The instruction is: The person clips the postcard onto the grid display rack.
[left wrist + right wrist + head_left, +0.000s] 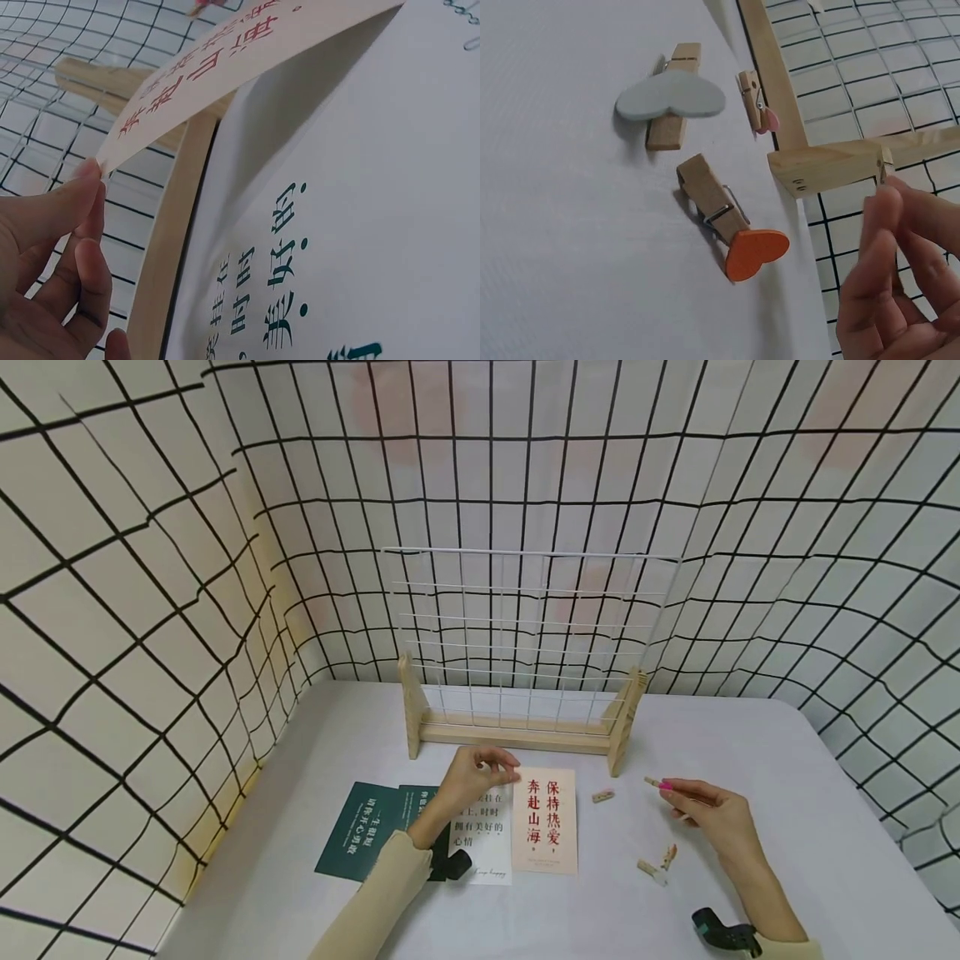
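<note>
clothespin (886, 160) is partly hidden between the right fingers (886, 206).

white table (600, 914) bearing cards (358, 831), clothespins (602, 796) and a wood-framed rack (517, 737).

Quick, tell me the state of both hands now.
Left hand: closed, pinching the red-lettered card by a corner.
Right hand: closed, pinching a wooden clothespin.

Black grid (491, 438) stands round a white table (720, 735) — pale backing (547, 468) behind.
</note>
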### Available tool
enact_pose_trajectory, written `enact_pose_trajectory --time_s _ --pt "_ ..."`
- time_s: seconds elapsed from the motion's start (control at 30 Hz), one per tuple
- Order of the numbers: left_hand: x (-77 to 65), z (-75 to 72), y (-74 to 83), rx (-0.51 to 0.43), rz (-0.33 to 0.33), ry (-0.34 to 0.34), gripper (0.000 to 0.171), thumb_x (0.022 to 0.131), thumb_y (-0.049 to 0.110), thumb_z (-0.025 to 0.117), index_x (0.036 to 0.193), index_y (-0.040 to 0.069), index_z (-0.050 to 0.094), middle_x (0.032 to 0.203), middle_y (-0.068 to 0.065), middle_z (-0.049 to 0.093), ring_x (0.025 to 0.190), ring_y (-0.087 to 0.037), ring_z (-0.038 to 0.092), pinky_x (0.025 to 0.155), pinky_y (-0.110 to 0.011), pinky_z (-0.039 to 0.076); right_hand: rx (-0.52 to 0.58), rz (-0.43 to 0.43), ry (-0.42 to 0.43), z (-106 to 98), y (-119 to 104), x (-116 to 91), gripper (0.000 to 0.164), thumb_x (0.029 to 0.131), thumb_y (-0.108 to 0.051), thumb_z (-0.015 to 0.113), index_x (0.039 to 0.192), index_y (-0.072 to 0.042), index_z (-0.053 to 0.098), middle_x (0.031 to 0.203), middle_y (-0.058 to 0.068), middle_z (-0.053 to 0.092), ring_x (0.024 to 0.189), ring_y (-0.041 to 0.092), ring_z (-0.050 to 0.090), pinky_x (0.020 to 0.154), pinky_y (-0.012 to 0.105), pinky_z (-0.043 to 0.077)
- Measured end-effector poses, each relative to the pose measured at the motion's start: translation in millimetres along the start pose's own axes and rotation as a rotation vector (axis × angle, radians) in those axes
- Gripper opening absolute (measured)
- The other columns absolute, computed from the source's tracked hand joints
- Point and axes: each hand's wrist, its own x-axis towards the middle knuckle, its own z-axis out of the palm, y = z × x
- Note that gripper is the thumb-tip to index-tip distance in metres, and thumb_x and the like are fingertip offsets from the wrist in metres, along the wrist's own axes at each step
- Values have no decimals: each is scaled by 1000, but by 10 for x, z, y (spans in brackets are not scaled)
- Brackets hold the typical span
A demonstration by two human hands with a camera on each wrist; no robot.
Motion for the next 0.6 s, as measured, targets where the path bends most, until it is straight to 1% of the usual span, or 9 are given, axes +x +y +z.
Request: enact_pose_trajectory --time_s 0.07,0.13,0.27,0.37,0.5,0.6 --pt "1 -1 8 -6 5 12 15 86 12 84 100 8 79 95 -10 78 77 -12 56 70 -19 43 16 2 -35 -6 1 -1 28 95 -29 77 117 -11 76 88 -20 77 74 6 73 68 25 58" --pt "-2 -3 15 -10 1 27 15 86 12 84 101 9 80 95 -9 78 78 -12 56 72 -20 42 35 2 -53 -5 0 -2 27 96 -28 76 117 -11 75 89 -19 78 75 6 74 69 25 58" --pt "-6 -4 20 -14 -9 56 12 87 13 84 98 12 80 97 -7 79 81 -12 56 77 -24 42 51 11 -45 6 5 5 26 95 -26 77 116 -11 77 87 -21 77 73 5 71 67 24 58" --pt "-6 -6 24 -20 -23 88 11 87 15 84 97 14 82 96 -5 79 83 -11 57 79 -25 42 59 29 -30 11 12 12 24 93 -26 80 112 -12 80 85 -22 76 71 4 67 66 22 56" --pt "0 -18 35 -52 -45 141 11 87 19 84 97 15 83 94 -4 81 82 -10 57 75 -22 42 78 41 -26 11 8 18 23 91 -26 82 110 -13 81 84 -20 76 67 3 60 63 22 51" --pt "4 -49 73 -89 -54 174 12 86 20 85 96 14 84 93 -4 81 81 -12 59 71 -22 42 92 34 -30 13 -2 15 23 91 -25 82 110 -12 81 80 -19 74 63 4 54 60 25 45"
